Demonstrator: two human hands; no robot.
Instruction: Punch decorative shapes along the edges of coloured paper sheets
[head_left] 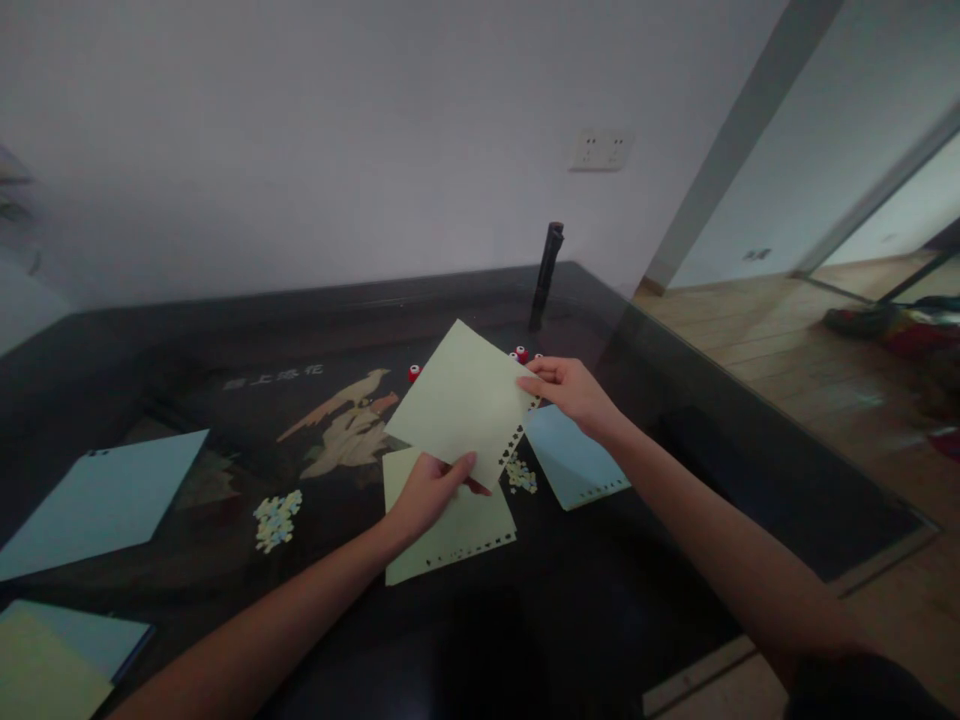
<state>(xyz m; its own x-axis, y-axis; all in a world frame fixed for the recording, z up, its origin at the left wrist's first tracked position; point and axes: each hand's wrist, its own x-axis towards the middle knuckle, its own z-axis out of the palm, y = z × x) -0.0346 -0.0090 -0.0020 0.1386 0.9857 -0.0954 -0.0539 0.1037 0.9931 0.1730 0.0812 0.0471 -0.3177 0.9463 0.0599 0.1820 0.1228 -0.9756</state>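
A pale green sheet of paper is held up at a tilt over the table, with a row of small punched shapes along its lower right edge. My right hand pinches its right corner. My left hand grips its lower edge between thumb and fingers. Beneath lies a second pale green sheet, punched along its near edge. Right of it rests a blue sheet, also punched. A small heap of paper cut-outs lies between them, and red hole punches stand behind, partly hidden.
Another heap of cut-outs lies left on the dark glossy table. Blue sheets and a yellow sheet are at far left. A black upright cylinder stands at the back near the wall.
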